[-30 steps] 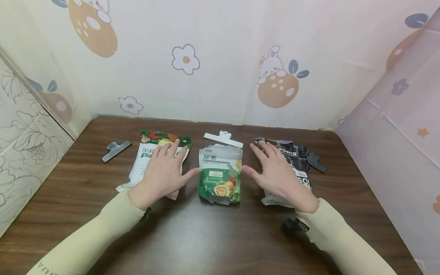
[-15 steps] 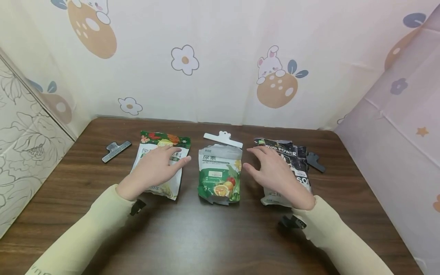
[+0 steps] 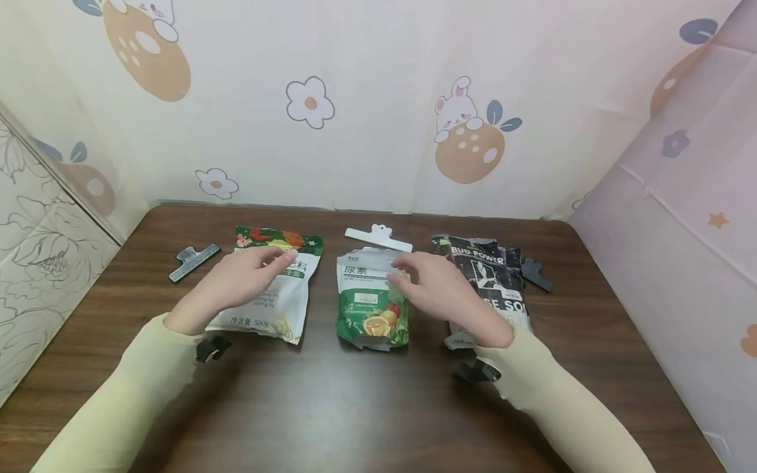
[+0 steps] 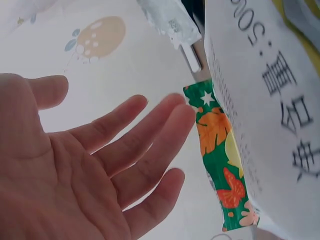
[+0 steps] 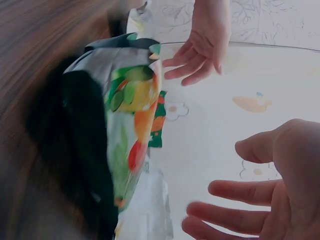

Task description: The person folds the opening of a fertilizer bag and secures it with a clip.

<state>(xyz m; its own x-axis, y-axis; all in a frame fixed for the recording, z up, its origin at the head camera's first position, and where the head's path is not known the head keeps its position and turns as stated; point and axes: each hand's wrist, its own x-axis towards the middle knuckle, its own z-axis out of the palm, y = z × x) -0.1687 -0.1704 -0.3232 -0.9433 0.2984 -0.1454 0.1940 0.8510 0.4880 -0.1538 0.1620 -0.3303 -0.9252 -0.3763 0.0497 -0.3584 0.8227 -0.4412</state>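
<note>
Both left hand (image 3: 232, 280) and right hand (image 3: 440, 288) are empty, fingers loosely parted; respectively beneath them, white bag (image 3: 267, 306) and green-and-white pouch (image 3: 368, 302).

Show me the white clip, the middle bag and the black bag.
White clip (image 3: 378, 239): head view, middle of its bar.
Middle bag (image 3: 368, 302): head view, green front panel.
Black bag (image 3: 490, 277): head view, printed front.

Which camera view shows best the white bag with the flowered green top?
The head view: most of the white bag faces the camera, though the left hand covers part. The left wrist view shows it close but cut off; in the right wrist view the middle bag hides most, leaving its green top visible.
</note>
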